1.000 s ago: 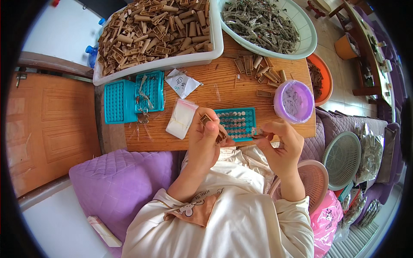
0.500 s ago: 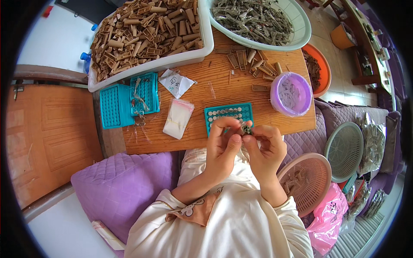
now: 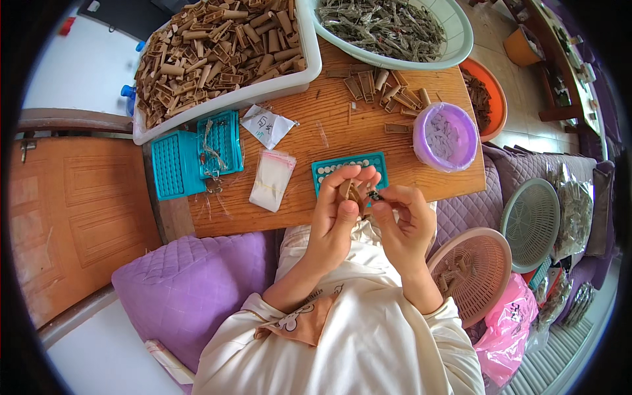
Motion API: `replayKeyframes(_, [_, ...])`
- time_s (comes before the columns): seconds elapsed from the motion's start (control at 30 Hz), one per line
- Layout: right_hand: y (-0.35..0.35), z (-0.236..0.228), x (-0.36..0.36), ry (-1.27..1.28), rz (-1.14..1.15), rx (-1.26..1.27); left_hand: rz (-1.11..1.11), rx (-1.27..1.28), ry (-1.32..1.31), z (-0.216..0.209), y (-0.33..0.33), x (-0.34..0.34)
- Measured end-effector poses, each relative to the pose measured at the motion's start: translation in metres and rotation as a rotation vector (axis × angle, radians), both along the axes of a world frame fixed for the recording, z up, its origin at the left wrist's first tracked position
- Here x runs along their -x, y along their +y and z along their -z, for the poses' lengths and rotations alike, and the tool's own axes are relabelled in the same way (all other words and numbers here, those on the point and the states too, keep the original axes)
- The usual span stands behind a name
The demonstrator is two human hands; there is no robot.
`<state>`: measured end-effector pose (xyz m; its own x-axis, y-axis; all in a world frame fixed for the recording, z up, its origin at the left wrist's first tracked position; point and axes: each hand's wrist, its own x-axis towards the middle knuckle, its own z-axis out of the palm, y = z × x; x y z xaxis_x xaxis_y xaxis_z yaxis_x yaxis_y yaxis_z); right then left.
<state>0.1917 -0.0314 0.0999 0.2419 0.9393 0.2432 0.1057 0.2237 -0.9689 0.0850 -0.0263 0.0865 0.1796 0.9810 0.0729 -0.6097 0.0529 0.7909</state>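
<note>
Close in front of my body, above the table's near edge, my left hand [image 3: 332, 227] is closed on a brown plastic casing [image 3: 353, 192], like the loose ones on the table. Just right of it, my right hand [image 3: 407, 227] pinches a small dark part, probably a little circuit board [image 3: 374, 195], between thumb and fingertips. The two pieces are very close; whether they touch I cannot tell. Behind my fingers lies a teal tray [image 3: 382, 162] with rows of round silvery button cells [image 3: 352, 164]. My hands hide its near part.
A white bin [image 3: 315, 62] heaped with brown casings stands at the back left, beside a pale green basket [image 3: 464, 39] of bagged parts. Loose casings [image 3: 367, 84] and a purple tub [image 3: 471, 148] are to the right. Left are teal trays [image 3: 174, 164] and clear plastic bags [image 3: 271, 181].
My hands have drawn slightly apart. The brown casing now shows in my left hand, whose fingers have lifted, and the dark part shows at my right fingertips.
</note>
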Motion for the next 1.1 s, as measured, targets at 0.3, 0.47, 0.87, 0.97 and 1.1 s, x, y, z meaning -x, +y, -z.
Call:
replayKeyframes(0.3, [-0.004,-0.006,-0.006,-0.189,-0.094,-0.167,0.103,-0.053,-0.065,0.002,0.0,0.003])
replayKeyframes(0.47, [-0.005,-0.003,-0.01,-0.086,-0.105,-0.133,0.104,-0.132,0.216,0.001,0.003,0.013])
replayKeyframes(0.87, [-0.005,-0.016,-0.017,-0.267,-0.257,-0.119,0.261,-0.039,0.069,0.003,0.005,0.019])
replayKeyframes(0.97, [-0.002,-0.019,-0.018,-0.4,-0.289,-0.082,0.14,0.05,0.117,0.001,0.005,0.015])
replayKeyframes(1.1, [-0.004,-0.002,-0.015,-0.354,-0.299,0.003,0.111,0.131,0.094,0.0,0.003,0.009])
